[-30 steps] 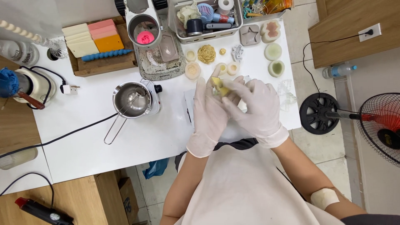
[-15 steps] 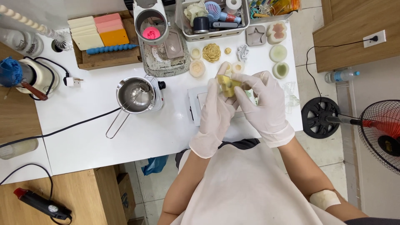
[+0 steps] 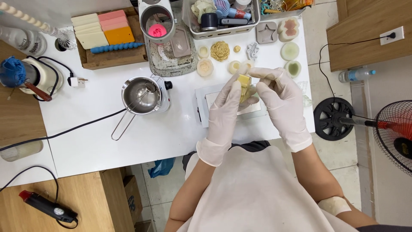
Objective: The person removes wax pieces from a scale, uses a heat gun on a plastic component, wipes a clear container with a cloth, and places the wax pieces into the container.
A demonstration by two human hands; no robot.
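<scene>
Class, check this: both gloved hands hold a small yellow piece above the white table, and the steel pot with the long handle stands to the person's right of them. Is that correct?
Not quite. In the head view the steel pot stands to the person's left of the hands, not right. Both gloved hands, left hand and right hand, do hold the yellow piece above the white table.

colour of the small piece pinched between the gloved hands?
Pale yellow piece, held by left hand and right hand; head view.

White-gloved hands [image 3: 253, 107], yellow piece [image 3: 244, 81], white table [image 3: 86, 133].
</scene>
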